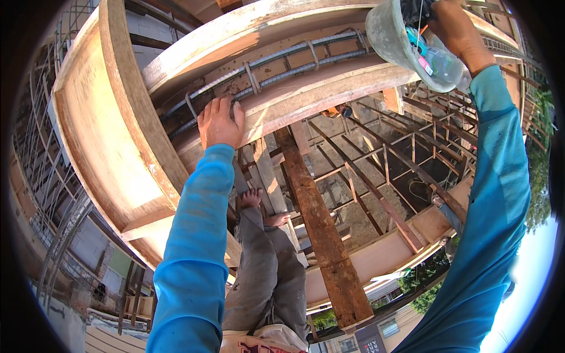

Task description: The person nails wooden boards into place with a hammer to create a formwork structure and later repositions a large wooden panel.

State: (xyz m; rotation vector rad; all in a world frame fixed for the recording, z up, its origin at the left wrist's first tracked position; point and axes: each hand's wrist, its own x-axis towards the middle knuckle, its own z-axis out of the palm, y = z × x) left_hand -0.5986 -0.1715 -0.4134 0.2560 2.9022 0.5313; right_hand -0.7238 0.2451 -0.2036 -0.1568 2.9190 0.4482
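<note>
My left hand (222, 122) is hooked over the upper edge of a wooden formwork board (329, 97), fingers bent onto its inner side. Inside that long formwork trough lies a steel rebar cage (253, 79) of long bars and stirrups. At the upper right, my right hand (458, 29) is closed at the rim of a grey plastic bucket (391, 41), which tilts over the trough. A clear plastic bottle (442, 66), a teal item (416, 40) and something black are in the bucket. My right fingertips are partly hidden.
My bare feet (252, 197) are on narrow timbers above a drop. A brown plank (321, 235) runs beside my legs. Below stands a lattice of wooden props (385, 162). A large plywood form panel (112, 135) rises at left, with rebar beyond. Another person (336, 110) is partly visible below.
</note>
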